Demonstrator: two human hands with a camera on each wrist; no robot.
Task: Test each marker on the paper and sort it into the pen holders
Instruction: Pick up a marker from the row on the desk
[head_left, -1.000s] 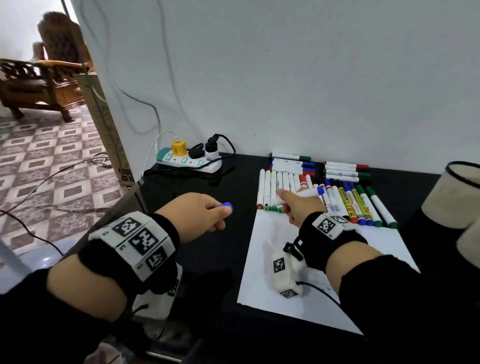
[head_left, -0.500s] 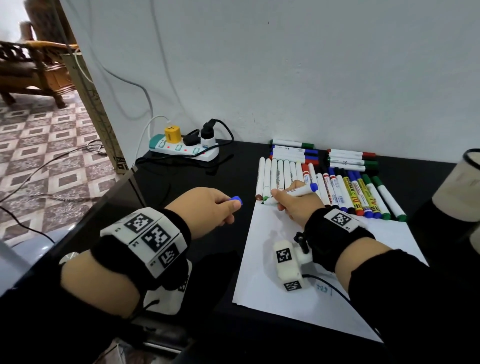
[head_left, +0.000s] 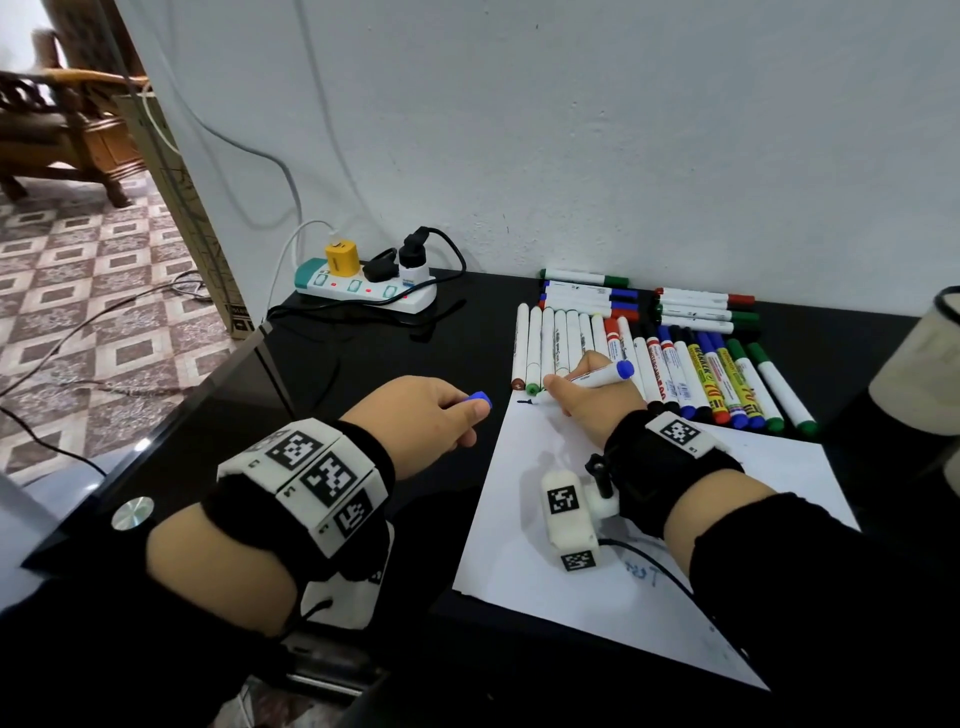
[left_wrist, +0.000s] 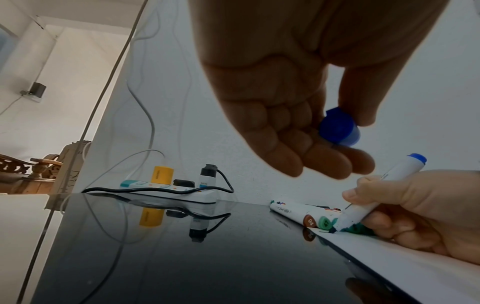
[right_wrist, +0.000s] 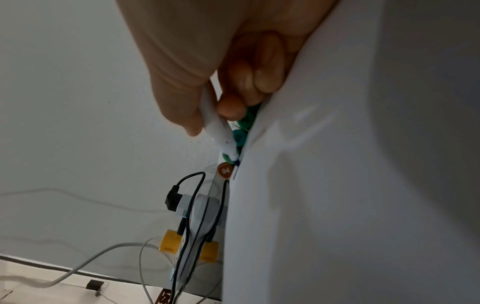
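Right hand (head_left: 587, 400) clamps a white marker (head_left: 597, 376), tip on smooth paper (head_left: 675, 519); left hand (head_left: 426, 410) pinches its blue cap (left_wrist: 340, 130) over the glossy bench (head_left: 363, 364), beside marker rows (head_left: 675, 364).

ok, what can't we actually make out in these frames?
- Pen holders: head view, cut off by the right edge; contents and number unseen.
- Marker tip: left wrist view, too small to judge the ink on the paper.
- Blue scribble: head view, partly behind the right hand's sleeve, unreadable.
- Cap in the left hand: its inside is hidden.
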